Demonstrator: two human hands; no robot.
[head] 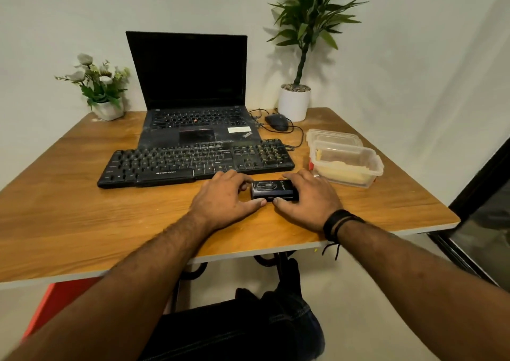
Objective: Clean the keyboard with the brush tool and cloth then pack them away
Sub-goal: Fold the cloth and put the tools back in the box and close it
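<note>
Now | both my left hand (225,196) and right hand (310,195) clamp the brush tool case (274,190) just before the keyboard (193,161) | steadying it to open

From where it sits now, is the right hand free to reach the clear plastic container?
Probably yes. The right hand grips the small black case together with the left hand, so it must let go first. The plastic container stands just beyond it on the table, nothing between.

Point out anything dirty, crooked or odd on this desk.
The laptop has pale dust smeared over its palm rest. The keyboard lies slightly crooked to the table edge. Nothing looks spilled or broken.
</note>
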